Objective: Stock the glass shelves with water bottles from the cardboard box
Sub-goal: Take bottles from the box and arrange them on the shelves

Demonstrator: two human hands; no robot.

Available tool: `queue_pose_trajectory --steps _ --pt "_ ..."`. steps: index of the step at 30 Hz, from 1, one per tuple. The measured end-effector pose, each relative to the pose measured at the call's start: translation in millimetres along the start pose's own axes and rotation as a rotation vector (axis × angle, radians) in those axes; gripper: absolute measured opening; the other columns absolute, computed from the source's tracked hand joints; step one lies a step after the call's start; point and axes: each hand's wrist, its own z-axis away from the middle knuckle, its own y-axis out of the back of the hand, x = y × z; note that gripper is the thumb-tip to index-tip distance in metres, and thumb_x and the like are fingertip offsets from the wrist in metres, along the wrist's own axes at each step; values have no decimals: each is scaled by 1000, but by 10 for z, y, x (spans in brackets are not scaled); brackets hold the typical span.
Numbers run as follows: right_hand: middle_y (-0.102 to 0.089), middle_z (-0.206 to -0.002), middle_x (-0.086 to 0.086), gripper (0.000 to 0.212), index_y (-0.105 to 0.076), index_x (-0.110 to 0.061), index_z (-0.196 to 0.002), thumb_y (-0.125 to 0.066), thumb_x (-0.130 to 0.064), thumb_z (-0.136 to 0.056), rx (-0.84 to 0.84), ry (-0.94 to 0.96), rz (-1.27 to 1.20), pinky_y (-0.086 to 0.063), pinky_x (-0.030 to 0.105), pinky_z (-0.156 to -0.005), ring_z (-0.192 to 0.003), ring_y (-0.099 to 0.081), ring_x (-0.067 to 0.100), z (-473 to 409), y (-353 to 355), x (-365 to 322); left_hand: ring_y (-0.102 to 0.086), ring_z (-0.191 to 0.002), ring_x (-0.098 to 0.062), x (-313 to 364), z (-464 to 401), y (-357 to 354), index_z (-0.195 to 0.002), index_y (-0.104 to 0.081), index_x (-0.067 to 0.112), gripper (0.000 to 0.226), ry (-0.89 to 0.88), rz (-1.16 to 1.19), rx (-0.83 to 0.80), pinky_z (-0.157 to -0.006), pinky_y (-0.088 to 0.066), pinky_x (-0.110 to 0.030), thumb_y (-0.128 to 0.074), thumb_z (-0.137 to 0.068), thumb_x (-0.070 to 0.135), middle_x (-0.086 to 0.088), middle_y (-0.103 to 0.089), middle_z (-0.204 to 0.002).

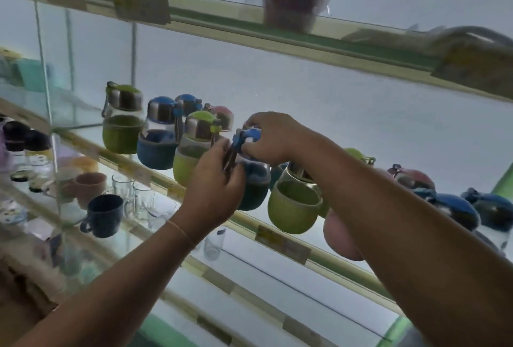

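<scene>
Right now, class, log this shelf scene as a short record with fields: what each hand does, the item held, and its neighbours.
left hand: grips the bottle's side and strap
right hand: fingers curled over the blue lid
item held: blue-sleeved bottle, at the glass shelf front edge
neighbours: green bottle right, green bottle left

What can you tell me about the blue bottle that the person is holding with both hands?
The blue bottle is squat and round, with a clear body, a dark blue sleeve round its lower half and a bright blue cap with a strap. It stands at the front of the middle glass shelf among green and blue ones. The right hand grips its cap; the left hand holds its strap and side.
</scene>
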Motion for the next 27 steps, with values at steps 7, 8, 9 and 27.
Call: queue_pose_trajectory --steps 7,8,9,27 --pt "-61 -109 0 43 -61 -18 -120 -71 -27 -80 61 76 48 -37 19 -64 -91 -55 16 -35 -106 24 -46 -107 -1 -27 365 -54 -129 -48 20 42 150 -16 -27 -77 -35 -3 -62 -90 15 13 -53 -119" --pt "-61 -110 -1 44 -61 -19 -120 -72 -28 -78 81 81 33 -37 20 -65 -92 -55 16 -10 -100 15 -48 -108 -3 -33 385 -35 -128 -48 20 43 147 -30 -31 -82 -37 -7 -64 -89 17 12 -54 -122" --pt "-61 -111 -2 46 -61 -20 -120 -73 -29 -76 97 84 18 -39 21 -66 -92 -55 16 18 -94 4 -50 -109 -4 -41 389 -15 -127 -49 21 43 146 -40 -35 -86 -40 -13 -66 -87 19 11 -56 -124" --pt "-62 -108 -8 67 -62 -26 -123 -88 -34 -62 374 -164 -421 -57 24 -77 -89 -63 7 972 487 -105 -50 -116 0 545 338 220 -138 -35 30 73 -124 87 -165 -89 -40 -6 -68 -79 57 16 -51 -133"
